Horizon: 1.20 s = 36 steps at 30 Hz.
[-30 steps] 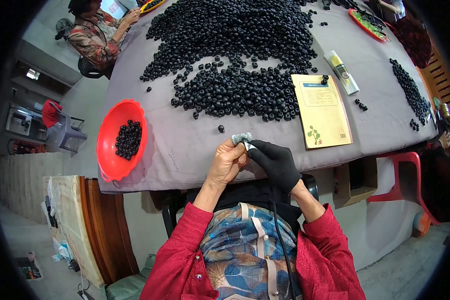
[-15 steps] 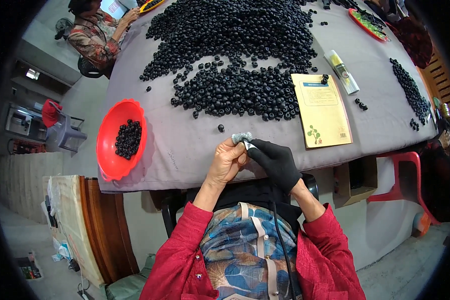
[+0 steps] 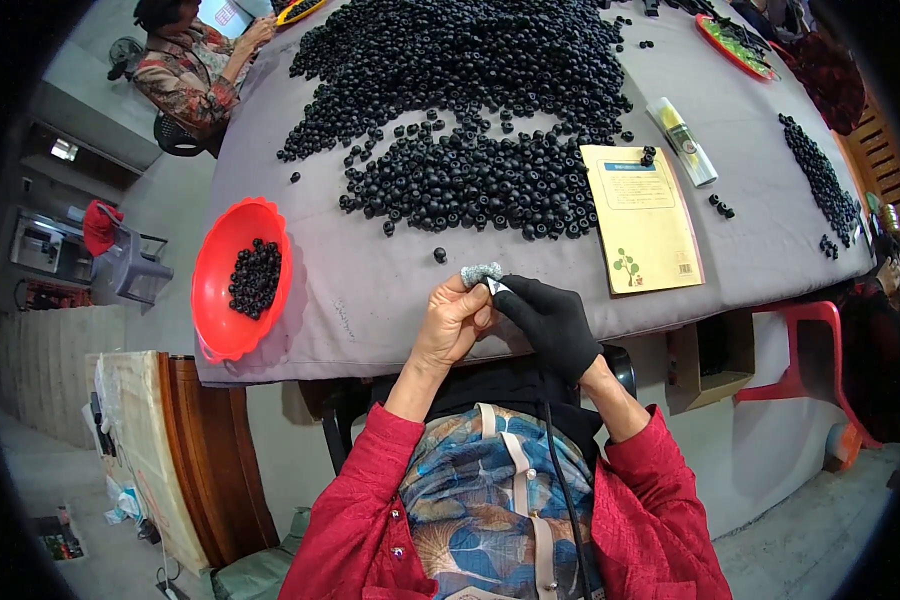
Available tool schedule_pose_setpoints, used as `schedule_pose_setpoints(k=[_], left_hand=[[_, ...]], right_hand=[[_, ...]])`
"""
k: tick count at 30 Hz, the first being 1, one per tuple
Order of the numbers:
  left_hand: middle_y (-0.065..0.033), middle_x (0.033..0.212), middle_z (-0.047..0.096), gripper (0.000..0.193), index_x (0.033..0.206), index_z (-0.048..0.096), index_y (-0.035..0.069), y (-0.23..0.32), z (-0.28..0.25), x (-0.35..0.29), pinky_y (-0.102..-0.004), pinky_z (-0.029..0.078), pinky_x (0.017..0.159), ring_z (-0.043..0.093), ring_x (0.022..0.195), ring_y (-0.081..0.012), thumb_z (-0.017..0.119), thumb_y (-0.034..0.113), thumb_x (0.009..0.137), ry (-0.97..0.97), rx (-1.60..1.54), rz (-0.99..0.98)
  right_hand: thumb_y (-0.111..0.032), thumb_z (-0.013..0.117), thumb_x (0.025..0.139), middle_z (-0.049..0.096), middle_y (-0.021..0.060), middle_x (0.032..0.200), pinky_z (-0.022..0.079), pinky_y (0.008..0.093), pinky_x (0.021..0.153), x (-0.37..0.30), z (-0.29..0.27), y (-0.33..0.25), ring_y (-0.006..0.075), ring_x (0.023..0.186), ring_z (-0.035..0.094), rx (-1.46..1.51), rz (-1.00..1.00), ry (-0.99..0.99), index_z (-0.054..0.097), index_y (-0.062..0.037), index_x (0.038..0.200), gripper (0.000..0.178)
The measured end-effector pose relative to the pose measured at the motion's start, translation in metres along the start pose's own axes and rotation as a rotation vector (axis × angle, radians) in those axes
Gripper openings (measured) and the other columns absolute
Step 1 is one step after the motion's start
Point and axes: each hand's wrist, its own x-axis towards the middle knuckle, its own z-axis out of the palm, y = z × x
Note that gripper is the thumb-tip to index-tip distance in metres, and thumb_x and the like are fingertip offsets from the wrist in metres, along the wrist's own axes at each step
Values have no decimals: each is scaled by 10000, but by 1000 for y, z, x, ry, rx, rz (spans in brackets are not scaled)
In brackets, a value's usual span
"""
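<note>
Just in front of the table's near edge, my bare left hand (image 3: 448,325) and my black-gloved right hand (image 3: 548,322) meet with fingertips pinched together. A grey speckled wrap or piece (image 3: 481,271) shows at my left fingertips; whether it is worn or held I cannot tell. A small white pointed piece (image 3: 497,286) sticks out between the hands, at my right fingertips. Anything smaller inside the left pinch is hidden. Beyond the hands lies a single black bead-like piece (image 3: 440,255), with a large heap of similar round black pieces (image 3: 470,185) behind it.
To the left, a red scalloped bowl (image 3: 210,300) holds more black pieces. A yellow booklet (image 3: 648,225) and a clear-and-yellow tube (image 3: 683,140) lie right of the heap. At the far left sits another person (image 3: 185,85); a red chair (image 3: 795,350) stands at the right.
Both hands keep the same pinch at nearly the same spot. The whole view has shifted very slightly.
</note>
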Motion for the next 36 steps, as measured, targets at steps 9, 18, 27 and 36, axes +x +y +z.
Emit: schedule_pose_setpoints(k=[9, 18, 27, 36], left_hand=[[-20, 802, 614, 145, 997, 621, 27, 0, -3, 0, -197, 385, 526, 466, 556, -60, 568, 69, 868, 3, -3, 0], [-10, 722, 598, 123, 969, 625, 36, -1, 0, 2, -196, 369, 511, 471, 542, -63, 567, 86, 873, 28, 21, 0], [-7, 620, 542, 107, 944, 621, 39, 0, 2, -2, -207, 334, 445, 467, 509, -76, 565, 98, 874, 69, 89, 12], [7, 676, 545, 136, 964, 610, 8, 115, -10, -63, -176, 318, 450, 437, 518, -38, 580, 66, 845, 619, 780, 616]], right_hand=[[-211, 590, 865, 667, 116, 898, 491, 274, 705, -1, 0, -2, 134, 794, 629, 21, -1, -14, 614, -38, 1081, 278], [-216, 582, 868, 665, 120, 902, 491, 268, 694, -1, 0, 4, 137, 798, 636, 3, -11, -2, 610, -39, 1086, 283], [-170, 568, 872, 656, 112, 922, 475, 265, 727, 1, 1, -9, 130, 823, 610, 2, 81, -27, 606, -12, 1074, 259], [-205, 596, 855, 660, 112, 893, 468, 275, 730, -2, 0, -8, 131, 793, 602, 11, 78, 59, 613, 4, 1042, 281]])
